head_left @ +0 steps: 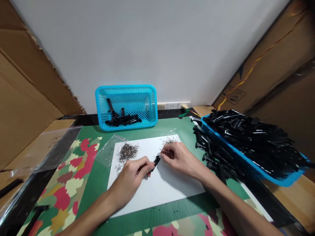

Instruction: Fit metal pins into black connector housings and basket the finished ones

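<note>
Over the white sheet (pixel 150 190), my left hand (pixel 136 170) is closed on a small black plastic part (pixel 157 160), whose end sticks out past the thumb and fingers. Just to its right, my right hand (pixel 176 155) pinches a thin pin-like piece (pixel 164 151) that points left, apart from the black part. A heap of small brown metal pieces (pixel 128 151) lies on the sheet behind my left hand. Behind my right hand is a pile of small silvery pieces (pixel 168 140), partly hidden.
A blue basket (pixel 126 127) with several black parts stands against the wall. At the right, a second blue basket (pixel 236 152) is heaped with black parts, and more lie beside it (pixel 209 150). A clear plastic bag (pixel 105 154) touches the sheet's left edge. Cardboard flanks both sides.
</note>
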Available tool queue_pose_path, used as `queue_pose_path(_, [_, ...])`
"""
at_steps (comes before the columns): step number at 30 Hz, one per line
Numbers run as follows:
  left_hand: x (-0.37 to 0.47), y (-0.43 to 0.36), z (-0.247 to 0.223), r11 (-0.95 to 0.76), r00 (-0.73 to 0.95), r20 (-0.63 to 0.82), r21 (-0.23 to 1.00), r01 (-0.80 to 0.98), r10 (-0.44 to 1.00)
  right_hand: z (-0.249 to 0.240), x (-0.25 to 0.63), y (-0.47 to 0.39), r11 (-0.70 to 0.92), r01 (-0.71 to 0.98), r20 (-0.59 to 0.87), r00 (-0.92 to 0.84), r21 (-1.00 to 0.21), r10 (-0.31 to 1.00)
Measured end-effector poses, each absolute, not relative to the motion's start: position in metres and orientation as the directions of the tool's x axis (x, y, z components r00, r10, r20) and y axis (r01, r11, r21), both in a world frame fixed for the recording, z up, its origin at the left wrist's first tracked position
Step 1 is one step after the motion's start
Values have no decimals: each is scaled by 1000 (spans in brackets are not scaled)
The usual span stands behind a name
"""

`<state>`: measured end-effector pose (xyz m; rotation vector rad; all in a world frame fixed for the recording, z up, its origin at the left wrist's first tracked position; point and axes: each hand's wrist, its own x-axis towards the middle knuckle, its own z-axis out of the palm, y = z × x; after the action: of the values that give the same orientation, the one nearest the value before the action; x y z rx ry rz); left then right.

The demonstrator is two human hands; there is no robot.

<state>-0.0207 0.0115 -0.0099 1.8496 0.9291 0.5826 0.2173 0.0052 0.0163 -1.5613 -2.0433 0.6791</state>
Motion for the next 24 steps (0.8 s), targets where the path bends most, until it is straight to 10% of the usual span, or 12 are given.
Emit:
queue_pose_path(9, [-18, 12, -8, -277, 591, 1, 884, 377, 807, 30, 222, 2, 411, 534, 380, -173, -739, 909])
queue_pose_path(16, [-18, 12, -10, -288, 586, 22, 886, 364, 810, 1, 208, 7, 189, 214, 211, 87, -958, 974])
queue_pose_path(24, [-19, 10, -12, -301, 603, 31, 887, 351, 797, -14, 203, 10, 179, 291, 231, 156, -940, 960])
